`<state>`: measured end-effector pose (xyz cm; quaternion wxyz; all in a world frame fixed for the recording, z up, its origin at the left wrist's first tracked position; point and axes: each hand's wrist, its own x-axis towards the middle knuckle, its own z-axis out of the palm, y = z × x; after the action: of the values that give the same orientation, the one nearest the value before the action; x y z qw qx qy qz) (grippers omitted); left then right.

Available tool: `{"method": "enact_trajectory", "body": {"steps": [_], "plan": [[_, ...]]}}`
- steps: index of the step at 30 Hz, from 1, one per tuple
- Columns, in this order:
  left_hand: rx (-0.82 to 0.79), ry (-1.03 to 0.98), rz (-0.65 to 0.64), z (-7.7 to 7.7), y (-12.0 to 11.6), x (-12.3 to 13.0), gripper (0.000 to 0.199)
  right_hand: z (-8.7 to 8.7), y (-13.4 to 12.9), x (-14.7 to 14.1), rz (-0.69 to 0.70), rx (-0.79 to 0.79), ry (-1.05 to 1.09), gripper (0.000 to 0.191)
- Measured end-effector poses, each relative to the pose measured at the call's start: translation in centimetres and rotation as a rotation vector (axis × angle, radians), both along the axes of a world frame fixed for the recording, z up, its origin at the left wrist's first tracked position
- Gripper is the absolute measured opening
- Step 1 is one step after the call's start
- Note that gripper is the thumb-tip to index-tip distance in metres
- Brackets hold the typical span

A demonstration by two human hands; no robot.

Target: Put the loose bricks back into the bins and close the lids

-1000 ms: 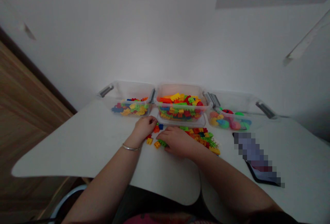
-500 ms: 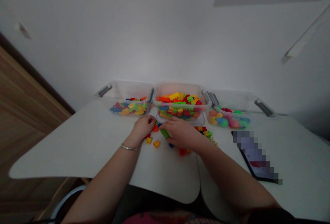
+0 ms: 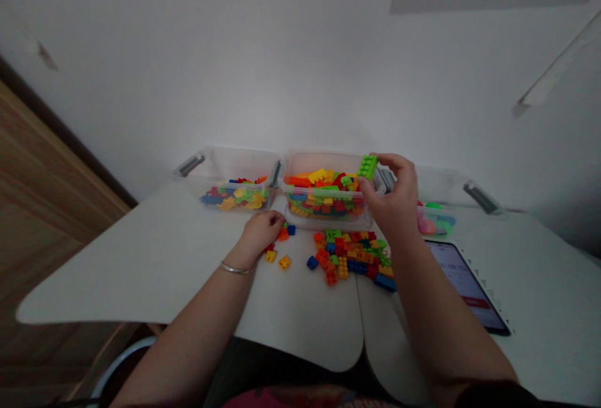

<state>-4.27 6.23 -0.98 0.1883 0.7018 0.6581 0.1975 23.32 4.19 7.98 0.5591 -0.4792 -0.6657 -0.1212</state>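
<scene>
Raised over the right end of the middle clear bin (image 3: 328,217), my right hand (image 3: 399,198) pinches a bright green toy brick (image 3: 367,167) between thumb and fingers, its studs showing. My left hand (image 3: 263,233) rests on the table with its fingers curled closed; anything inside them is hidden. Right beside its fingertips lie an orange brick (image 3: 283,233) and a blue brick (image 3: 292,230). Two small yellow bricks, one a yellow brick (image 3: 284,263) with a dark mark, sit just below. To the right spreads a loose pile of mixed bricks (image 3: 347,258).
The middle bin is heaped with colourful bricks. A left clear bin (image 3: 225,164) holds more small pieces, and a right clear bin (image 3: 446,183) holds rounded coloured toys, partly behind my right hand. A phone (image 3: 469,286) lies on the white table (image 3: 141,258) by my right forearm.
My right hand has lifted the green brick from beside my left hand, up and right to the middle bin's right end. The loose pile is now uncovered. My left hand stays put.
</scene>
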Motion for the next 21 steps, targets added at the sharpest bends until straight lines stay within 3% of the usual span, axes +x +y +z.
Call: {"method": "enact_trajectory", "body": {"steps": [9, 14, 21], "plan": [[-0.003, 0.028, -0.006, 0.2, 0.0, 0.1, 0.028, -1.4, 2.3, 1.5, -0.129, -0.197, -0.058, 0.041], [0.002, 0.013, -0.011, 0.3, -0.1, 0.1, 0.029, -1.6, 2.5, 1.5, -0.109, -0.270, -0.036, 0.046], [0.016, 0.026, -0.014, 0.1, 0.0, 0.0, 0.028, -1.0, 1.9, 1.5, -0.052, -0.180, 0.042, 0.043]]}}
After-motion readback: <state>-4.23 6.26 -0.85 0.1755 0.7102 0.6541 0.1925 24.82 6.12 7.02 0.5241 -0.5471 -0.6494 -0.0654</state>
